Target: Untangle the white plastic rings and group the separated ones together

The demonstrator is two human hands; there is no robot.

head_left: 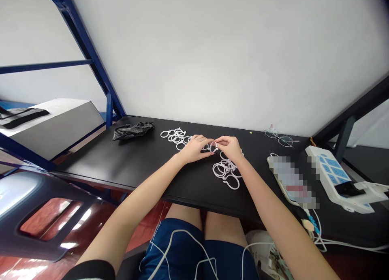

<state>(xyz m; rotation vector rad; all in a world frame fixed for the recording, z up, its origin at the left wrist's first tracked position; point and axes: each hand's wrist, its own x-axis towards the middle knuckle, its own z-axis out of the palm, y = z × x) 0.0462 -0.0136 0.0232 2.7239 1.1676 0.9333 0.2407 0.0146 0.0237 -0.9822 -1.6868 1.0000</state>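
Observation:
Both of my hands meet over the black tabletop around one small white plastic ring point(214, 146). My left hand point(196, 148) comes from the left, fingers closed toward the ring's left side. Opposite it, my right hand point(230, 147) pinches the ring's upper right edge between thumb and fingertips. A cluster of similar white rings point(174, 136) lies beyond my left hand, partly covered by it. Another pile of white rings point(226, 170) rests on the table beneath my right hand and wrist. Some rings between the two groups are hidden by my hands.
A crumpled black plastic bag point(133, 130) lies at the table's back left. Eyeglasses point(281, 138), a phone point(288, 180) on a charging cable and a white power strip point(337, 174) are at the right. White cables cross my lap. A chair point(45, 215) stands at the left.

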